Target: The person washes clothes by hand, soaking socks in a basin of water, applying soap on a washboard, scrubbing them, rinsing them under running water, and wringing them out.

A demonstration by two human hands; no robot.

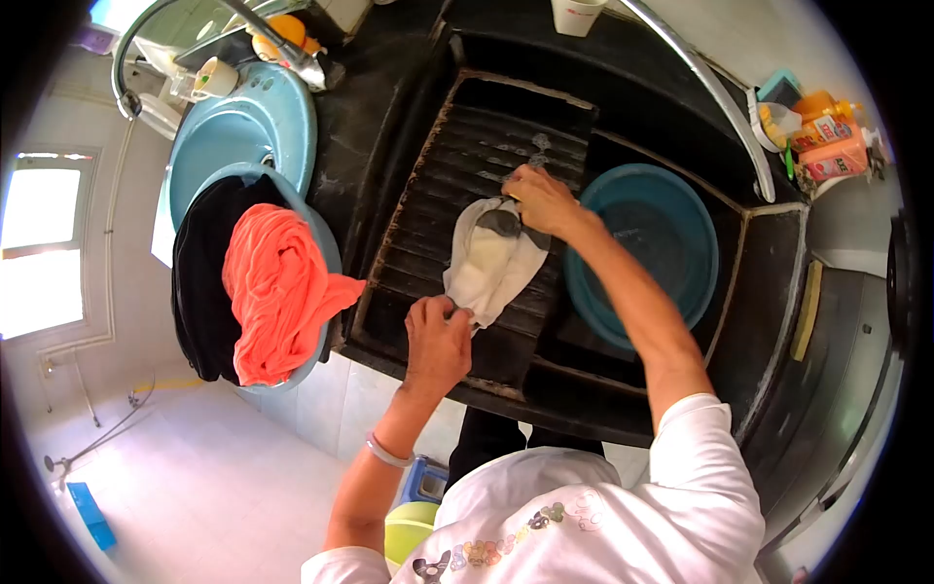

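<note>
A small white garment with dark grey patches (494,255) lies stretched over the dark ribbed washboard (413,234) of the sink; its exact kind I cannot make out. My left hand (438,343) has its fingers curled on the lower end of the garment, at a dark bit of cloth. At the upper end, my right hand (547,201) pinches the garment's dark edge. Part of each end is hidden under the fingers. Close by my right forearm, a blue-green basin (702,219) sits in the sink's right-hand compartment.
To the left, a light blue basin (329,243) holds coral cloth (277,292) and black cloth (199,282), beside a blue washbasin (300,107). A metal faucet (715,92) arches over the right side. Bottles (832,146) stand at the far right, and a white cup (577,15) at the back.
</note>
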